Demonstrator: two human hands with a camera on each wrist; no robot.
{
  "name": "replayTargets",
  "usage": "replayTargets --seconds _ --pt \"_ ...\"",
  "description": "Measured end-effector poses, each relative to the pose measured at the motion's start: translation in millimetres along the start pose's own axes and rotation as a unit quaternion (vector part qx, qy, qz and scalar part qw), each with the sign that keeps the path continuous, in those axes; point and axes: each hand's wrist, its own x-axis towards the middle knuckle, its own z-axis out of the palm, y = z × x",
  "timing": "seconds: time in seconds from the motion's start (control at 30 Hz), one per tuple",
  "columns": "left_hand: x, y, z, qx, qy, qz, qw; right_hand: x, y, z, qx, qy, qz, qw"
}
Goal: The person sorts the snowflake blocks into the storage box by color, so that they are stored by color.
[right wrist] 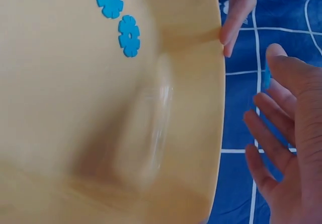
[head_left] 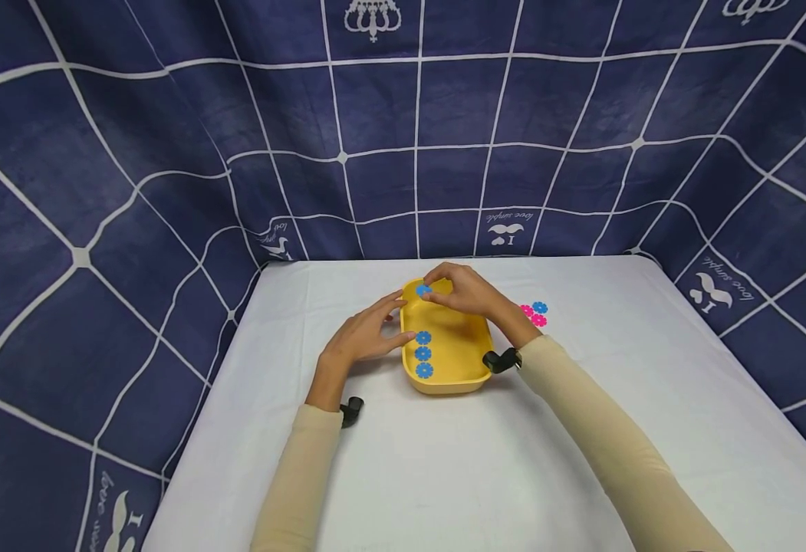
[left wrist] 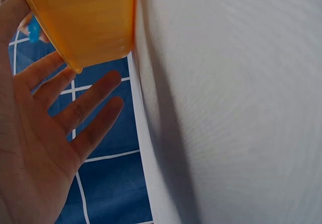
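Blue snowflake disc (head_left: 422, 290), head view: pinched between thumb and forefinger of the right hand (head_left: 468, 291), over the far-left corner of the yellow tray (head_left: 451, 388). Main risk, I'd judge: a slip, since only fingertips hold so thin a piece. Left hand (head_left: 364, 330) spread at the tray's left rim, thumb tip just beside the farthest of three blue discs (head_left: 423, 353) in a row; a careless thumb could knock that row crooked. Pink discs (head_left: 538, 320) and a loose blue disc (head_left: 540, 307) lie on the white cloth (head_left: 478, 475), right of the tray.

Left wrist view: fingers fanned, some by the rim, none curled round it. With so light a hold, a bump could probably skid the tray. Pinched disc small and blurred beyond.

Right wrist view: pinched disc shows only as a blue sliver behind the thumb; other fingers apart. Two discs in the tray show the pattern better: flat, bright blue, notched lobes, small central hole.
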Motion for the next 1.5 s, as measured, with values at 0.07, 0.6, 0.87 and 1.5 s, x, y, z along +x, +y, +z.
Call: replayTargets --seconds 0.07,0.6,0.87,1.5 --pt "0.1 -0.2 -0.1 0.0 0.0 0.001 1.0 2.1 2 2 -0.004 -0.017 0.009 0.9998" --pt "0.6 -3.0 -1.0 0.004 -0.006 0.003 1.0 17.2 7 25 -0.043 -0.113 0.012 0.9926" --pt "0.4 -3.3 -2.2 0.004 -0.007 0.002 1.0 19.3 9 33 -0.044 -0.149 0.024 0.9876" --pt "0.3 -3.4 0.4 0.001 -0.003 0.0 1.0 14.6 17 42 -0.066 -0.145 0.003 0.9872"
